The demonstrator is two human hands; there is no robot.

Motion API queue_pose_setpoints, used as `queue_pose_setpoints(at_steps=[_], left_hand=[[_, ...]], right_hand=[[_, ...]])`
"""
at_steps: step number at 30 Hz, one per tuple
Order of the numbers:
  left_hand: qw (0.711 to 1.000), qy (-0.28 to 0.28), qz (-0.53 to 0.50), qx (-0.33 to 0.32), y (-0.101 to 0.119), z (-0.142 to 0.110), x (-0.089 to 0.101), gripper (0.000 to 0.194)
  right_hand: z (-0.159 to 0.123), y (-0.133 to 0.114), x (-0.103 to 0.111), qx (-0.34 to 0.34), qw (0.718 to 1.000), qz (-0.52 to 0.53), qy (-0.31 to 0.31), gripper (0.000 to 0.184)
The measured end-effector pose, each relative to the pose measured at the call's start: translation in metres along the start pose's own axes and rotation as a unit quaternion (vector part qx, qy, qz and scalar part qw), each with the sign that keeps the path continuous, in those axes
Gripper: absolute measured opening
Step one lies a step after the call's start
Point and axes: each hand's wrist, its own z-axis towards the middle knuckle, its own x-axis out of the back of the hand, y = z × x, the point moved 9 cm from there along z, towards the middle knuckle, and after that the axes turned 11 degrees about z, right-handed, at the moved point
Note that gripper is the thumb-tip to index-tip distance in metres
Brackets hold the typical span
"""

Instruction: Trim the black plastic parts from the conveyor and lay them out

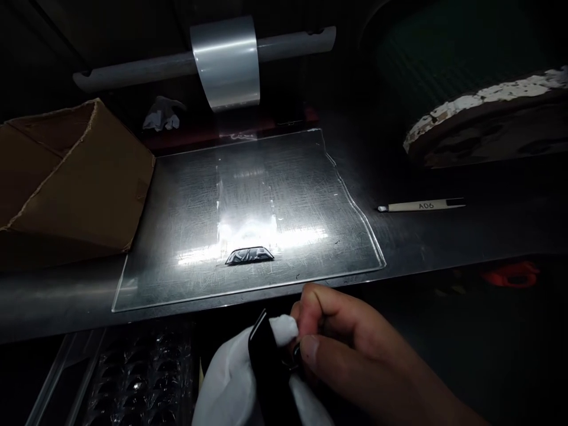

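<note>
My left hand [231, 378], in a white glove, is closed around a glossy black flat part [270, 373] held up below the bench's front edge. My right hand [341, 343] is bare, its thumb and index finger pinched together beside the part and the gloved fingertip. A small dark bit shows at the thumb tip, too unclear to name. Beyond both hands, a small black trapezoid piece [249, 255] lies on a scratched clear sheet [186, 207].
A roll of clear film [228, 65] hangs on a grey bar [142, 72] at the back. An open cardboard box [89, 183] stands left. A pen-like tool marked A06 [421, 206] lies right. Below left is a clear tray [146, 361] of dark parts.
</note>
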Motion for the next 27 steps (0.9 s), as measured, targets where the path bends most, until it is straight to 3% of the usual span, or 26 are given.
queue_pose_setpoints(at_steps=[9,14,16,18,21,23,27], left_hand=[[0.998,-0.015,-0.034,-0.045,0.008,0.002,-0.008,0.042],[0.998,-0.019,-0.010,-0.063,0.008,0.001,0.001,0.047],[0.998,-0.012,0.007,-0.062,0.005,0.000,0.010,0.054],[0.998,-0.001,0.009,-0.061,0.002,-0.001,0.019,0.067],[0.996,-0.026,-0.044,-0.071,-0.003,-0.001,0.021,0.076],[0.992,-0.063,-0.078,-0.080,-0.006,-0.002,0.015,0.069],[0.983,-0.096,-0.101,-0.116,-0.008,-0.004,0.004,0.056]], right_hand=[[0.009,-0.001,0.003,0.042,0.999,0.004,-0.004,0.017],[0.006,0.000,-0.002,0.022,0.998,-0.011,-0.064,0.016],[0.001,-0.010,-0.001,0.079,0.992,-0.052,-0.084,0.012],[-0.008,-0.032,-0.002,0.220,0.960,-0.146,-0.093,0.009],[-0.028,-0.050,-0.012,0.406,0.859,-0.284,-0.129,0.028],[-0.030,-0.048,-0.017,0.443,0.820,-0.327,-0.155,0.031],[-0.026,-0.039,-0.017,0.446,0.794,-0.379,-0.164,0.026]])
